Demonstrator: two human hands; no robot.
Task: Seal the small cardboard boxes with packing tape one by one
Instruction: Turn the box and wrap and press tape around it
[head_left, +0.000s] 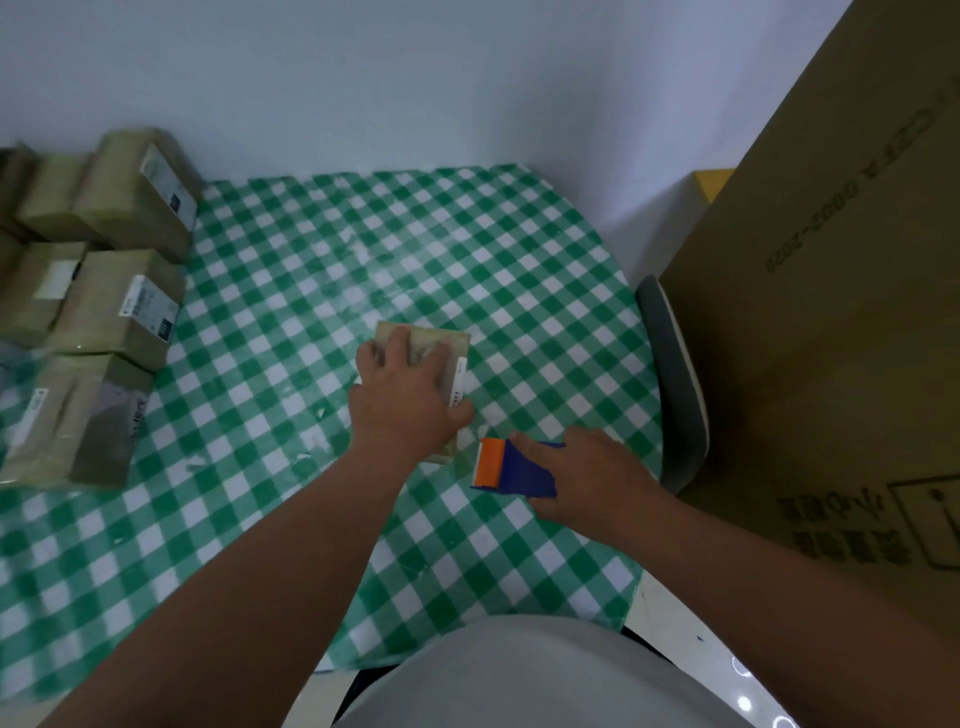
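Here, a person is pressing a small cardboard box (423, 343) onto a green-and-white checked tablecloth (322, 249) with the left hand (402, 397), whose fingers are spreading flat over the lid while the thumb is hooking round the right edge, beside a white label (457, 382). The right hand (582, 480) is gripping a blue-and-orange tape dispenser (511, 467), fingers curling round its body, and the orange front end is pointing left toward the box.

The box is lying in the middle of the table, its long axis running away from the person. The dispenser is sitting just beside the near right corner of the box, slightly nearer the person; whether tape is bridging the gap between them cannot be told. The right hand is the nearer one to that corner, so any coming pass with the dispenser would probably be starting there and travelling up along the long axis, with the left hand holding the box down.

At the far left edge, a pile of taped parcels (104, 291) is standing well apart from the work. A large carton (841, 322) is leaning in at right, with a chair edge (670, 374) beside it.
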